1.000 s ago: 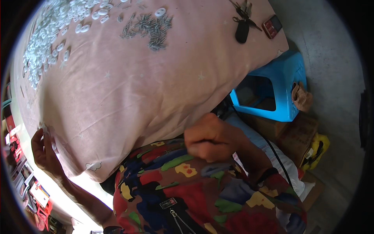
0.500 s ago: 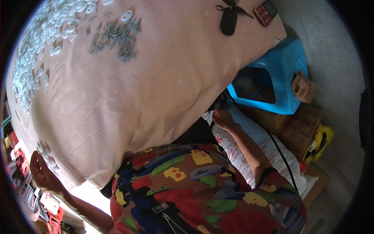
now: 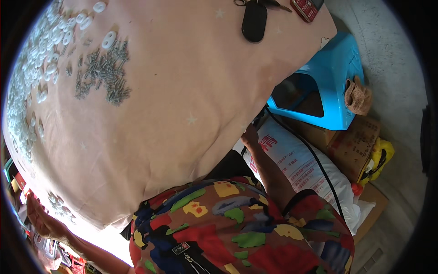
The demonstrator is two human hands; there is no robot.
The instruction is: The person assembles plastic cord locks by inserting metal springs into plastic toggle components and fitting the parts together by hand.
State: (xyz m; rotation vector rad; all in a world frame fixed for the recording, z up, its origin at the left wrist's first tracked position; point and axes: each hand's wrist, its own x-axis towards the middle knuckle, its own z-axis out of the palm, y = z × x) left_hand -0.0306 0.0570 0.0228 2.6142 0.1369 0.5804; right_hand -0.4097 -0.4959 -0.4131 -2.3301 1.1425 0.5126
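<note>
My left hand [image 3: 43, 221] is at the lower left edge of the cloth-covered table [image 3: 159, 123], palm turned up and fingers loosely stretched. Close by it, at the table's edge, lies a small cluster of pale and grey pieces [image 3: 59, 204]. At the cloth's near right edge, my right hand [image 3: 250, 137] is closed, its fingertips partly hidden. It is above a white printed sack [image 3: 292, 160], beside something dark. Whatever it grips cannot be made out. Small metal springs [image 3: 102, 73] lie heaped on the cloth, with many white oval two-holed plastic pieces [image 3: 41, 50] along the left.
A black key fob with keys [image 3: 254, 23] and a red phone [image 3: 306, 10] lie at the far right. Beyond the table's right edge stand a blue plastic stool [image 3: 340, 91] with a brown cloth [image 3: 358, 96], a cardboard box [image 3: 356, 148] and a yellow bag [image 3: 379, 160].
The view has shifted, so the table's things appear lower and further left. My left hand is slightly further out from the table's edge. My right hand has moved closer to the cloth's edge.
</note>
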